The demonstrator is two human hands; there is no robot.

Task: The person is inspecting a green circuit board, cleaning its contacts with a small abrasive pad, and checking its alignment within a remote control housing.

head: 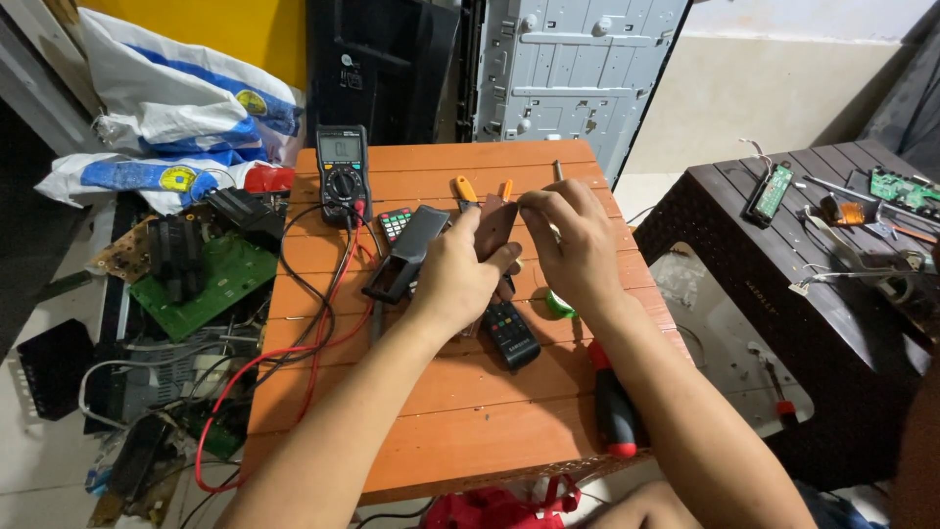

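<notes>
A small brown board (494, 223) is held above the orange tabletop (460, 411), gripped by the left hand (460, 279) and pinched at its top by the right hand (573, 245). Black remote (511, 333) lies beneath, multimeter (343, 171) unused, screwdriver (612, 407) set aside.

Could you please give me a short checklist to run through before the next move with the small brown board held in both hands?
1. Left hand holding the brown board from below: ok.
2. Right hand pinching the board's top edge: ok.
3. Board lifted clear of the orange table: ok.
4. Black remote lying flat under the hands, out of the way: ok.
5. Red and black meter leads away from the hands: ok, they lie to the left beside the meter.
6. Screwdriver free to pick up: not ok, the right forearm lies across it.
</notes>
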